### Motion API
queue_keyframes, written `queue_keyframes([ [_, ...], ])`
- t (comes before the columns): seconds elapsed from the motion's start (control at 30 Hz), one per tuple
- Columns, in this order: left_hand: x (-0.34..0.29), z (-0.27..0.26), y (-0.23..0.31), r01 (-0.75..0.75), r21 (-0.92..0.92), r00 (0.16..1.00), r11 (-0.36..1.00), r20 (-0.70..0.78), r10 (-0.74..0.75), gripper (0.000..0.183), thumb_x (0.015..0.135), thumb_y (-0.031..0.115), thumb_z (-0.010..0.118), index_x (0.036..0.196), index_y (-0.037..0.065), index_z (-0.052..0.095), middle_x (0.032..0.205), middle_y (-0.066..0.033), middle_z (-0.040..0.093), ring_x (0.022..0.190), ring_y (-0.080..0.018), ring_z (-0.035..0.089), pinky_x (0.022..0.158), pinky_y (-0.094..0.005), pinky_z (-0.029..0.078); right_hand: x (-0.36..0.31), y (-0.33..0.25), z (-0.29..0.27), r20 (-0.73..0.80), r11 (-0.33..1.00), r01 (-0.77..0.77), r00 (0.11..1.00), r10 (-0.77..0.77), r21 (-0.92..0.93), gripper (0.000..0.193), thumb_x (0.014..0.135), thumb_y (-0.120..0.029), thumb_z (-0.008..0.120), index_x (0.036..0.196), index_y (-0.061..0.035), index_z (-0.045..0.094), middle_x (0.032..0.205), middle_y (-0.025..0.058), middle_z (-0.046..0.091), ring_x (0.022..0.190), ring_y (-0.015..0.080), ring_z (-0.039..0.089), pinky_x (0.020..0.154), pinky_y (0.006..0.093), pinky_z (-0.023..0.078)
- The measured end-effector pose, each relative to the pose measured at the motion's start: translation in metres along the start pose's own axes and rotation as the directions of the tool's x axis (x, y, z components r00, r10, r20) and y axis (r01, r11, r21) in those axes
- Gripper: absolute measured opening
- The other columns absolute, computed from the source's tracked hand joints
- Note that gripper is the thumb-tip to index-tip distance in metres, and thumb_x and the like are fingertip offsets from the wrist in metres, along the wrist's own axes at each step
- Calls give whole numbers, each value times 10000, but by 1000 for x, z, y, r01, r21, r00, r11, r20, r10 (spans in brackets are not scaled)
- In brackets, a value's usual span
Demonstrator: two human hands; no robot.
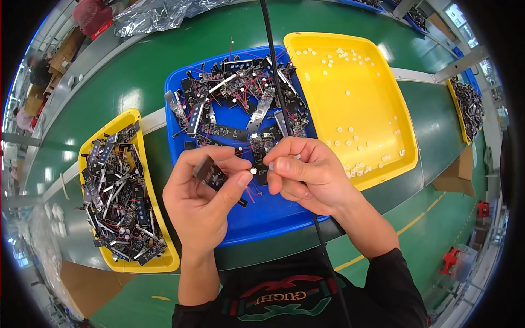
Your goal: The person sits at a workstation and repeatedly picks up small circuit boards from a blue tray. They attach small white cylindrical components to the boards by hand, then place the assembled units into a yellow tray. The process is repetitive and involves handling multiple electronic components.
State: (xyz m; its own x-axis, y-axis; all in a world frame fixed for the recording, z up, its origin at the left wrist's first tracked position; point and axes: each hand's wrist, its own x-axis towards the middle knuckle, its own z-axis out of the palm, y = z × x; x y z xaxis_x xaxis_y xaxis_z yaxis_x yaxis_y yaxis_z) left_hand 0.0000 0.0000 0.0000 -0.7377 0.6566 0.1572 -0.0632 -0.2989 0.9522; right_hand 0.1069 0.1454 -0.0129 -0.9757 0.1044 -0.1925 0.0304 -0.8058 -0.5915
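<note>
Over the blue tray (257, 234), my left hand (198, 210) is closed around a small black circuit board (210, 173). A small white round part (253, 171) sits at the tips of its thumb and forefinger. Just to the right, my right hand (314, 177) pinches a tiny whitish cap (271, 165) between thumb and forefinger. Another whitish piece (297, 157) shows among its fingers. The fingertips of the two hands are close but apart. Beneath and beyond them, several circuit boards (224, 131) with red wires lie heaped in the blue tray.
To the right, a yellow tray (350, 117) has small white caps (359, 169) scattered in it. Another yellow tray (171, 262) at left is piled with wired boards (123, 202). A black cable (278, 82) crosses the view from top to bottom. Clear plastic sheeting (158, 16) lies at the far left.
</note>
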Motion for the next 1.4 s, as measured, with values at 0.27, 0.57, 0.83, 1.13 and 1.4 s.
queue_keyframes([
  [0.27,-1,7,-8,-305,359,950,882,55,306,348,665,-169,651,971,-48,535,872,-121,605,773,-167,620,675,-258,508,0,10,-3,56,986,-28,998,19,166,111,868,-112,583,912,-15,555,759,144,608,449,53,377,401,192,262],
  [0.57,4,5,-14,-662,521,737,539,321,595,383,586,-175,603,936,-24,565,819,-125,645,710,-241,610,627,-294,483,-1,18,-3,-1,968,-98,995,101,233,119,879,-131,570,884,-14,556,714,101,583,433,63,390,396,205,264],
  [0.83,1,11,-14,-677,556,725,483,387,570,399,612,-190,599,973,-29,549,817,-128,650,737,-246,615,617,-289,495,-4,15,-2,-3,953,-90,995,95,290,124,898,-157,540,860,-41,564,697,65,576,426,54,373,389,195,258],
  [1.13,-2,11,-10,-670,644,724,370,457,516,360,633,-161,634,965,-37,573,856,-135,643,741,-243,615,616,-291,501,-6,18,-2,-37,934,-85,994,104,348,163,906,-174,530,856,-29,587,719,48,602,424,46,375,390,198,263],
  [1.4,1,9,3,-686,672,722,279,579,379,362,592,-169,617,931,-43,602,875,-148,641,768,-237,614,624,-286,501,-7,24,-7,5,908,-108,993,116,404,179,904,-180,533,877,-19,605,748,59,624,422,41,371,388,194,262],
])
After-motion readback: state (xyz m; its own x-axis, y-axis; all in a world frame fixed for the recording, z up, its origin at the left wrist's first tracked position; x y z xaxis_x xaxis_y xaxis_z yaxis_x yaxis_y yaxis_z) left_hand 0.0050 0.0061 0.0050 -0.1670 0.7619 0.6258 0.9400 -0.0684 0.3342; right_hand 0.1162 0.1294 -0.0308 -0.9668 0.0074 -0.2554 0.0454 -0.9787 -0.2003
